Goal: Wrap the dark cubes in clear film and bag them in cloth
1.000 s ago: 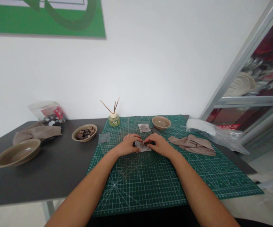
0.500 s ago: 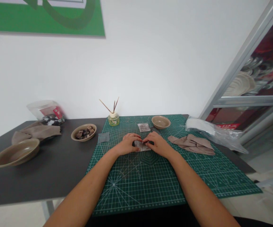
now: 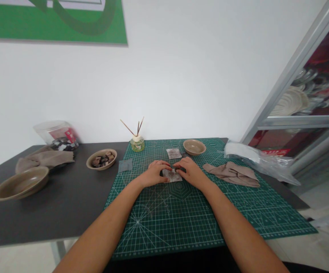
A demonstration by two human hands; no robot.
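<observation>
Flanking the stained sheet (image 3: 171, 176) on the green mat's (image 3: 181, 223) far half | left hand (image 3: 154, 174): half-open, fingertips at sheet, hold indeterminable | right hand (image 3: 192, 173): curled, fingertips near-closed, grip indeterminable | small bowl (image 3: 194, 147): rested at mat's far edge.

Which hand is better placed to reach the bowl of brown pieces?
Probably the left hand: the bowl of brown pieces sits beyond its side of the green mat. The right hand, also at the gray patch, would likely have to cross over.
</observation>
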